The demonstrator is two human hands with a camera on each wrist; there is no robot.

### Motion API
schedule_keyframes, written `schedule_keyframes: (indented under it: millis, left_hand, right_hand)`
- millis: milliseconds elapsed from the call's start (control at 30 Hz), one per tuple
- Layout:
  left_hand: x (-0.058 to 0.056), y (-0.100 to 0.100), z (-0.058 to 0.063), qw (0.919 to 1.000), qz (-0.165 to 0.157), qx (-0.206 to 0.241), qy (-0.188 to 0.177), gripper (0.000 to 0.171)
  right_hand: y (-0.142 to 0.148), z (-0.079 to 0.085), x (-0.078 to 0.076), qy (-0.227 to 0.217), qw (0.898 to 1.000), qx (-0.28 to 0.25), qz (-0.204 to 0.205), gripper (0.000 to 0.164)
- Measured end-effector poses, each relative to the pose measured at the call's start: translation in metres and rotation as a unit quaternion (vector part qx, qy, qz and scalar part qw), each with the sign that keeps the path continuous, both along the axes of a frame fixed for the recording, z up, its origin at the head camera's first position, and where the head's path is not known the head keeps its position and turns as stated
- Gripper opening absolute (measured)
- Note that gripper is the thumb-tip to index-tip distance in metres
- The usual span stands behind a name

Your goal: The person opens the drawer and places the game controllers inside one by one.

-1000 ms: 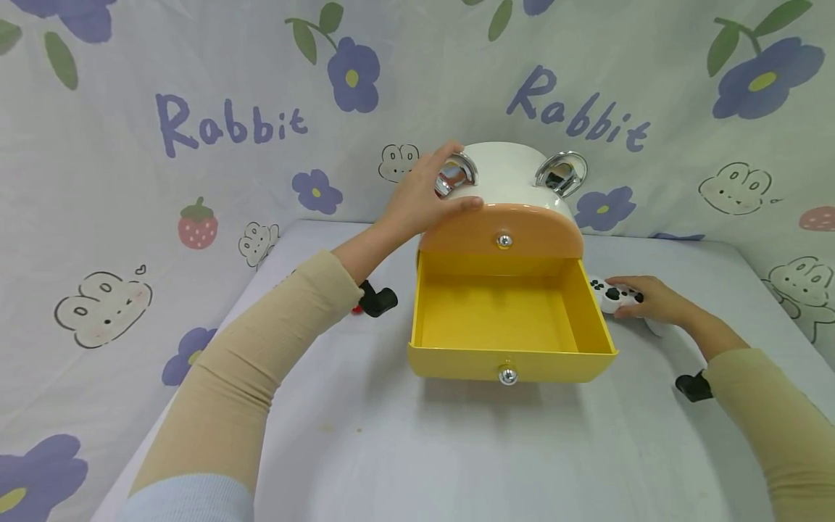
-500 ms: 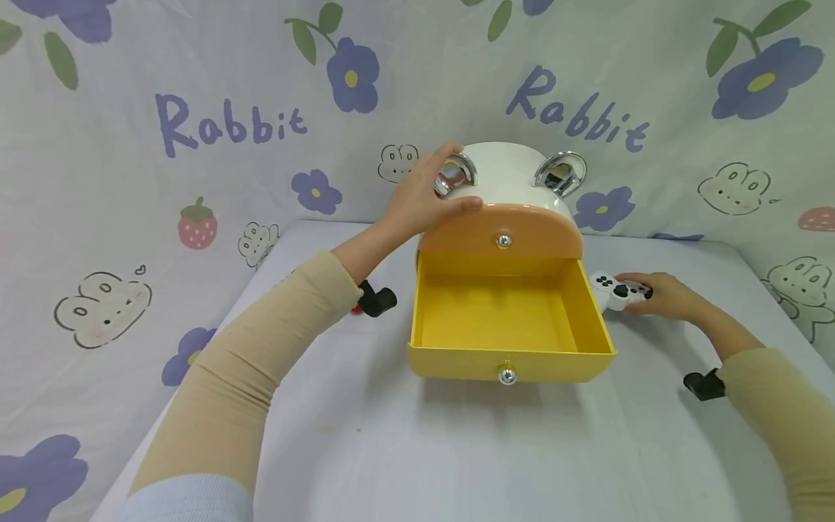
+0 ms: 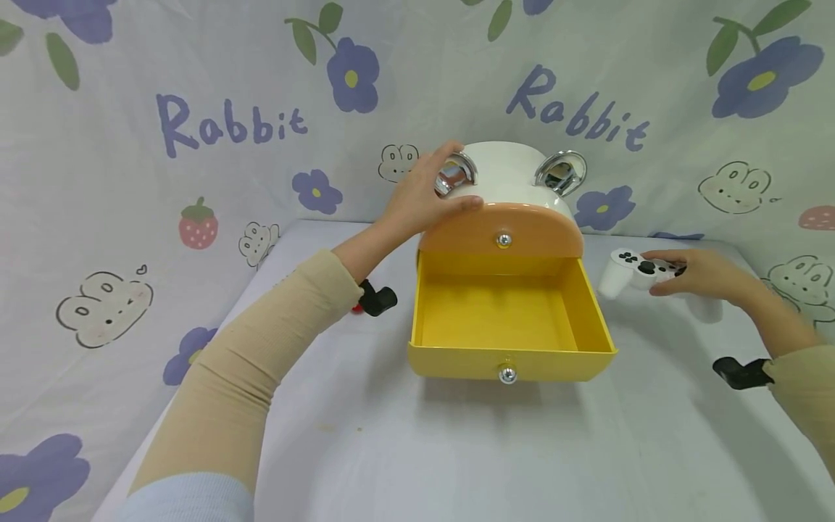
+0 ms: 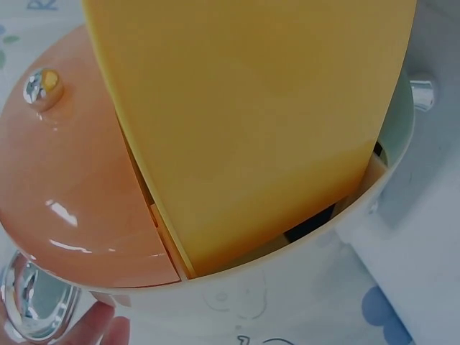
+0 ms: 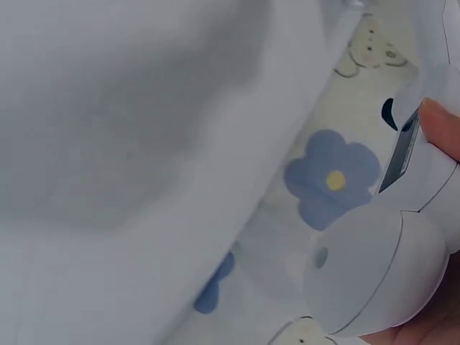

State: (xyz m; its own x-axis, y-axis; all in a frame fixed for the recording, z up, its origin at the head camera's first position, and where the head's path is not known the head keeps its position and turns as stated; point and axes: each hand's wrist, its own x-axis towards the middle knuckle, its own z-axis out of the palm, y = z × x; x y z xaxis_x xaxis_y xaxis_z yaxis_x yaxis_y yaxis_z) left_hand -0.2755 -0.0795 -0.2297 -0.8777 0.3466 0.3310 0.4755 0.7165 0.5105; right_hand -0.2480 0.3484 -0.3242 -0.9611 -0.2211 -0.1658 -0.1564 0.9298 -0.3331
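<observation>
My right hand [image 3: 707, 275] grips a white game controller [image 3: 616, 277] by one side, above the table to the right of the drawer cabinet [image 3: 505, 170]. In the right wrist view the controller's pale grips [image 5: 374, 266] show close up, with fingers around them. My left hand [image 3: 417, 196] holds the top left of the cabinet, its fingers around the chrome ear [image 3: 462, 170] and its thumb on the front. The cabinet has a white domed top, an orange upper drawer [image 3: 457, 232] with a chrome knob, and a yellow lower drawer [image 3: 457, 364] pulled far out.
A second chrome ear [image 3: 562, 174] stands at the cabinet's top right. Something small and red [image 3: 356, 309] is partly hidden beside the left wrist's black camera [image 3: 378, 299]. A printed cloth backdrop [image 3: 261, 58] hangs behind the white-covered table [image 3: 457, 449].
The right hand has lifted the controller and moved it right and away from the cabinet's side. The left hand and the drawers have stayed in place.
</observation>
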Motion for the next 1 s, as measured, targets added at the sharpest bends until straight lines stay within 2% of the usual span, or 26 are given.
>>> schedule_keyframes:
  millis: [267, 500, 667, 1000]
  left_hand:
    - [0.0, -0.001, 0.0, 1.0, -0.004, 0.005, 0.002, 0.078]
    - [0.0, -0.001, -0.001, 0.9998, -0.011, 0.014, 0.004, 0.076]
    - [0.0, -0.001, 0.0, 0.9999, -0.011, 0.013, 0.002, 0.076]
    - [0.0, -0.001, 0.0, 0.9998, -0.014, 0.016, 0.004, 0.076]
  right_hand:
    - [-0.003, 0.034, 0.014, 0.018, 0.999, -0.021, -0.039, 0.08]
    - [-0.011, 0.064, 0.027, 0.054, 0.997, 0.01, -0.044, 0.081]
    - [-0.022, 0.084, 0.039, 0.052, 0.997, 0.002, -0.055, 0.081]
    - [-0.054, 0.109, 0.057, 0.073, 0.996, -0.023, -0.056, 0.079]
